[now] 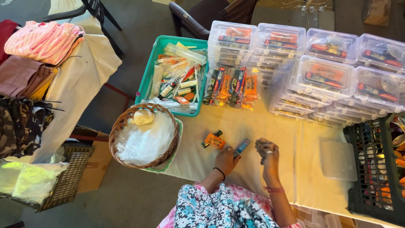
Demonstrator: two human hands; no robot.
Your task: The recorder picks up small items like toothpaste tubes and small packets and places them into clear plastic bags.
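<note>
A sleeve with blue and white flowers (219, 211) is closest to the camera, at the bottom of the view. Two bare arms reach up from it onto the worktop (270, 126), which has a pale cloth on it.

The left hand (226, 161) has a black band on the wrist. Its fingers are closed around a small blue packet (241, 147). The packet is long and thin. It pokes up and to the right, out of the top of the hand, toward the other hand.

The right hand (268, 154) is just beside it, to the right. Its fingers are curled in, with rings on them. I cannot tell if they hold anything. The two hands are near each other but not touching.

An orange packet (215, 141) lies flat on the worktop, just up and left of the left hand. It lies slanted, and a small dark thing (211, 138) sticks out at its upper end and lower left. The left hand is much nearer to it than the right hand.

Farther left sits a round woven basket (122, 126) with clear plastic bags inside. Behind it is a green tray (147, 71) full of little tubes and packets. Stacks of clear boxes with lids (325, 71) fill the far right of the worktop. A black crate (358, 169) stands at the right edge.
</note>
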